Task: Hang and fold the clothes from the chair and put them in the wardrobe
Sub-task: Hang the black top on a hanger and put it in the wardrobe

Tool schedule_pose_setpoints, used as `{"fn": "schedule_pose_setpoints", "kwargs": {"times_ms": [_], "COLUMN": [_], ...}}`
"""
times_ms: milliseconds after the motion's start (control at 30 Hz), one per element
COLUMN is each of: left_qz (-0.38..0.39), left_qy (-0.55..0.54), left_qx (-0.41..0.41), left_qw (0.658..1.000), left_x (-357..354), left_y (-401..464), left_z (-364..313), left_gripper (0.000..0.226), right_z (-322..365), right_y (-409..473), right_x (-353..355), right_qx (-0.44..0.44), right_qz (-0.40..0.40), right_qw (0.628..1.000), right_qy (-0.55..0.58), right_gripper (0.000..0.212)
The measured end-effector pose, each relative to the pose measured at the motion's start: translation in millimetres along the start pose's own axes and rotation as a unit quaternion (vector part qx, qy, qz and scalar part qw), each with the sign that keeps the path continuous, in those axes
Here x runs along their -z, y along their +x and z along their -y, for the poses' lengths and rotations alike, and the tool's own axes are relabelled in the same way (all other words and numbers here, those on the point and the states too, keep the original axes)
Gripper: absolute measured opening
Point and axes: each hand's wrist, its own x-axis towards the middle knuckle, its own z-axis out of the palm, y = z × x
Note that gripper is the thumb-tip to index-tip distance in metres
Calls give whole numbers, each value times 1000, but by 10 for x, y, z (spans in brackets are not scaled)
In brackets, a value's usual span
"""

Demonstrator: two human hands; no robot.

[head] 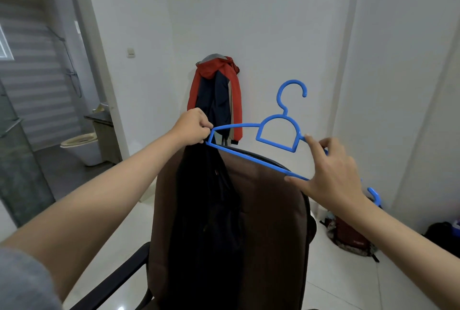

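A blue plastic hanger [276, 132] is held up above the brown chair back [271, 212], its hook pointing up. My right hand [331, 172] grips the hanger's right end, thumb under the lower bar and fingers over the top. My left hand [193, 126] pinches the top of a black garment [206, 222] right at the hanger's left tip. The garment hangs down in front of the chair back in a long dark fold. The wardrobe is out of view.
A red and navy jacket [216, 95] hangs on the white wall behind the chair. A second blue hanger [374, 196] and a reddish backpack [351, 237] are on the floor at right. At left an open doorway shows a bathroom with a toilet [79, 144].
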Motion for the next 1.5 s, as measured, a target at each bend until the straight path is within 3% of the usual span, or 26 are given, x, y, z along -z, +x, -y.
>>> {"fn": "schedule_pose_setpoints", "kwargs": {"times_ms": [133, 300, 633, 800, 967, 1200, 1500], "left_qz": [-2, -1, 37, 15, 10, 14, -87], "left_qy": [-81, -92, -238, -230, -238, -99, 110], "left_qx": [52, 53, 63, 46, -28, -69, -135], "left_qw": [995, 994, 968, 972, 971, 993, 981], "left_x": [229, 528, 773, 866, 999, 1220, 1557], "left_y": [-267, -710, -1562, -1825, -2031, -2218, -2115], "left_z": [-104, -212, -962, -1201, -1258, -1027, -925], "left_gripper": [33, 38, 39, 42, 42, 31, 27], "right_z": [106, 224, 767, 1044, 1241, 1405, 1666], "right_y": [-103, -282, -695, -789, -870, -885, -877], "right_x": [190, 437, 813, 918, 932, 915, 834], "right_qx": [21, 73, 97, 69, 47, 35, 27], "right_qz": [-19, -35, -80, -117, -139, -161, -184], "right_qw": [999, 996, 991, 988, 983, 976, 963], "right_qy": [20, 28, 35, 72, 113, 139, 197], "right_gripper": [93, 94, 92, 88, 92, 84, 81]}}
